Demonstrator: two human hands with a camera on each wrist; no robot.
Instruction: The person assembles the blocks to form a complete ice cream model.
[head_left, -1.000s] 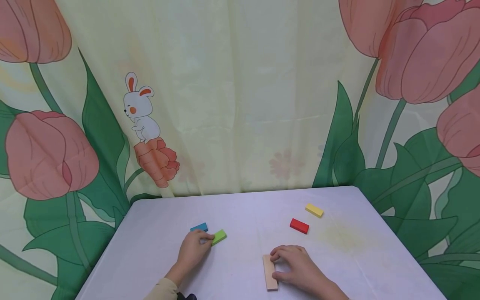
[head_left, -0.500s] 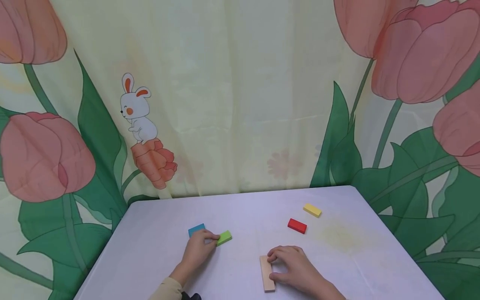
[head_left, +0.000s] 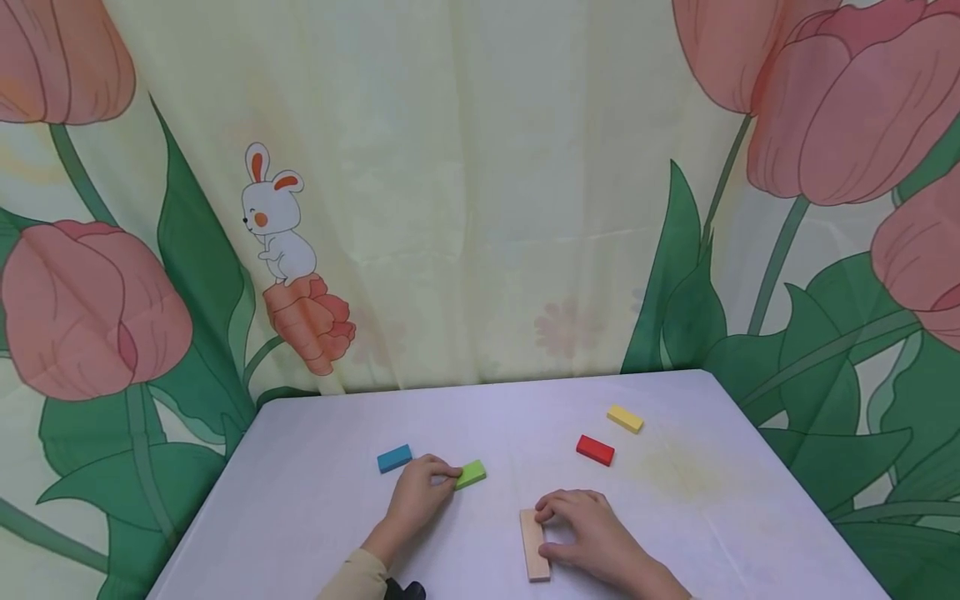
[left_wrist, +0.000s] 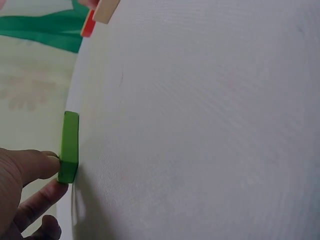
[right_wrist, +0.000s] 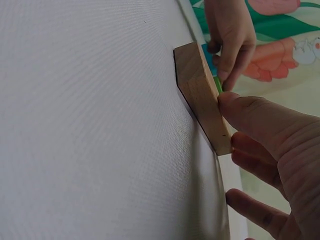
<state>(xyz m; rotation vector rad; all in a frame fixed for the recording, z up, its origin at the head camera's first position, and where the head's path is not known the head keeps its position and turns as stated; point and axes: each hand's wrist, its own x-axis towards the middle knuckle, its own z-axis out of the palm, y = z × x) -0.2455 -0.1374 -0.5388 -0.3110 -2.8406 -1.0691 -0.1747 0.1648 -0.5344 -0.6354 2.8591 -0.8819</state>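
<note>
On the white-covered table my left hand (head_left: 418,498) pinches the near end of a flat green block (head_left: 472,474) between thumb and finger. The left wrist view shows the thumb against one face of the green block (left_wrist: 69,147) and a fingertip at its lower end. A longer, plain wooden block (head_left: 534,548) lies near the front, its length running away from me. Thumb and fingers of my right hand (head_left: 588,533) hold that wooden block along its right side. In the right wrist view, the thumb touches the top edge of the wooden block (right_wrist: 200,100).
A blue block (head_left: 394,458) lies left of the green one, just beyond my left hand. Farther right are a red block (head_left: 596,451) and a yellow block (head_left: 625,418). A curtain (head_left: 480,208) printed with tulips and a rabbit hangs behind the table (head_left: 315,500).
My left hand has moved right along the table with the green block, away from the blue block, which shows fully now. My right hand and the wooden block stay in place.
</note>
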